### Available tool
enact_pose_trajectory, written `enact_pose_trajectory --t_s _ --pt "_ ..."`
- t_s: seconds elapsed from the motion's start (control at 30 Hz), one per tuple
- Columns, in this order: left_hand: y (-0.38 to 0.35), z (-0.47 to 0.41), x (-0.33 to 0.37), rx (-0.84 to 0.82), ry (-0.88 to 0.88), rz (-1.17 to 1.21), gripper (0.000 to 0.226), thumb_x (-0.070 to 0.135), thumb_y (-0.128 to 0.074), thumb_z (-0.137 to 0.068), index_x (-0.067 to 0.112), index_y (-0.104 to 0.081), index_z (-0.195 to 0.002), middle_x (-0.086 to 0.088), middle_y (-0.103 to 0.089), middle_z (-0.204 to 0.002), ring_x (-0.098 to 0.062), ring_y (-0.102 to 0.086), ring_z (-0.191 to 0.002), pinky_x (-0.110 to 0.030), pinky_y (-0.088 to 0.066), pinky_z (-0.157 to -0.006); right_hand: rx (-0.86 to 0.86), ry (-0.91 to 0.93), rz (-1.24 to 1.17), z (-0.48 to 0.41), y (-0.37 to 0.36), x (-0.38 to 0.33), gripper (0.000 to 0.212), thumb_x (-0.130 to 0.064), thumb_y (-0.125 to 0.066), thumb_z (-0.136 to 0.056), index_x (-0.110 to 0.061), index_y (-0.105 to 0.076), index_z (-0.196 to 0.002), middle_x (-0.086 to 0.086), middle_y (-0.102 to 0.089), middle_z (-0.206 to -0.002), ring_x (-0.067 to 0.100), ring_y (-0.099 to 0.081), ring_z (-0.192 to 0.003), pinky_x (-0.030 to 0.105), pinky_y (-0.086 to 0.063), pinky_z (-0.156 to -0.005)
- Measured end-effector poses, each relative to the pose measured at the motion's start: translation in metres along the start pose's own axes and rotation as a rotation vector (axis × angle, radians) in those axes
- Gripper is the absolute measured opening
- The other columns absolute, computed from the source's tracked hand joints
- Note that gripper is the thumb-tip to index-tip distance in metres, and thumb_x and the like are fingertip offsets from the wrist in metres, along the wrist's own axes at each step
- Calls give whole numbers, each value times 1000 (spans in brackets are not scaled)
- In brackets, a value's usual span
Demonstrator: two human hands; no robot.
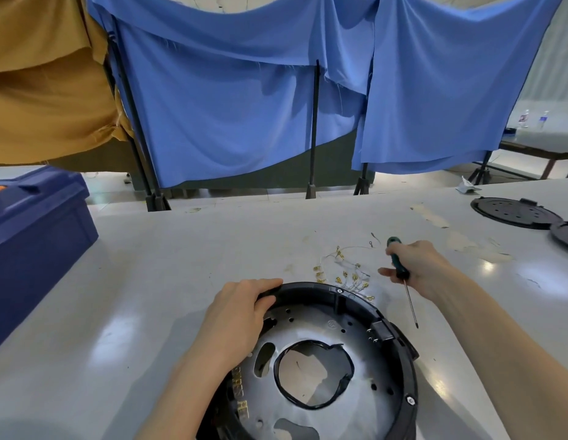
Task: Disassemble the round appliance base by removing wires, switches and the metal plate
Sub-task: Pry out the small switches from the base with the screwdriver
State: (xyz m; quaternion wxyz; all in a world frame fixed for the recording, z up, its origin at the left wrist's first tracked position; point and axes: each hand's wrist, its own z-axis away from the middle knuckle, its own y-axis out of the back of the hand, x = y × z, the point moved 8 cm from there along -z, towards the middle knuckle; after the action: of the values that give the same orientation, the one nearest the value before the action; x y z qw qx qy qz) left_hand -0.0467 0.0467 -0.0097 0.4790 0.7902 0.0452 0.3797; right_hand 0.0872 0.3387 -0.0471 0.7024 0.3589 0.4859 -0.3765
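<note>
The round black appliance base point(400, 357) lies on the table in front of me, open side up. Inside it sits a shiny metal plate point(320, 325) with a large centre hole ringed in black, plus smaller holes. A black switch block point(382, 331) sits at the rim's right side. My left hand point(238, 312) grips the base's far-left rim. My right hand point(419, 265) holds a green-handled screwdriver point(401, 271) above the table, its tip pointing down beside the base's right rim. A bundle of thin wires with gold terminals point(343, 274) lies on the table just beyond the base.
A dark blue plastic box point(38, 236) stands at the left table edge. Two black round covers point(514, 214) lie at the far right. Blue and ochre cloths hang on stands behind the table. Tape scraps mark the tabletop at the right.
</note>
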Motion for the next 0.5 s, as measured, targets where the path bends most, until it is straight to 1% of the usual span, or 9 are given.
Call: enact_pose_trajectory --t_s 0.07,0.13,0.2,0.27,0.3,0.37,0.4,0.43,0.5 --pt "2 2 0 20 3 -18 35 22 -49 -98 34 -57 -130 7 -63 -127 -15 -55 -119 -30 -44 -99 35 15 131 0 4 9 25 -3 -61 -91 6 -48 -110 16 -48 -91 29 -57 -55 30 -49 -39" --pt "3 4 1 21 10 -15 35 21 -49 -98 34 -57 -130 6 -63 -128 -15 -55 -120 -30 -44 -100 74 70 348 0 5 15 24 -8 -67 -89 6 -50 -97 14 -50 -78 28 -52 -63 33 -43 -52" --pt "5 6 1 25 21 -3 34 20 -52 -97 34 -59 -128 6 -64 -125 -15 -58 -117 -31 -45 -99 102 119 544 3 2 19 25 -15 -67 -88 -2 -47 -80 12 -49 -72 28 -50 -72 33 -37 -64" --pt "9 6 0 58 49 56 30 19 -58 -94 30 -66 -120 7 -69 -114 -12 -64 -107 -26 -49 -92 125 160 711 7 -2 20 36 -19 -67 -87 -9 -39 -66 7 -43 -64 27 -45 -75 31 -32 -67" --pt "13 7 -2 92 72 131 27 17 -62 -91 27 -70 -114 8 -72 -105 -8 -66 -100 -20 -51 -87 131 171 755 8 -4 21 40 -22 -67 -87 -11 -36 -64 6 -42 -64 27 -42 -78 30 -30 -62" --pt "22 9 -8 167 122 315 19 14 -69 -85 23 -74 -101 11 -74 -88 0 -69 -86 -11 -51 -79 139 182 783 8 -6 21 45 -30 -67 -87 -13 -34 -63 10 -43 -73 29 -38 -83 31 -24 -52" --pt "26 11 -12 192 144 399 15 15 -71 -84 22 -76 -97 10 -75 -84 2 -69 -82 -12 -51 -80 151 185 763 8 -5 20 45 -32 -66 -88 -13 -34 -63 12 -42 -78 29 -37 -83 30 -24 -51" --pt "28 14 -15 200 166 466 13 17 -72 -84 22 -76 -95 10 -75 -84 2 -69 -82 -16 -52 -83 173 186 724 9 -2 19 42 -33 -63 -90 -11 -37 -63 14 -43 -79 31 -39 -84 31 -28 -55" --pt "27 23 -21 184 204 556 12 20 -71 -85 21 -76 -96 10 -76 -87 1 -70 -85 -22 -53 -87 227 203 624 15 6 14 38 -32 -56 -94 -6 -48 -68 16 -52 -78 36 -50 -88 36 -39 -69"
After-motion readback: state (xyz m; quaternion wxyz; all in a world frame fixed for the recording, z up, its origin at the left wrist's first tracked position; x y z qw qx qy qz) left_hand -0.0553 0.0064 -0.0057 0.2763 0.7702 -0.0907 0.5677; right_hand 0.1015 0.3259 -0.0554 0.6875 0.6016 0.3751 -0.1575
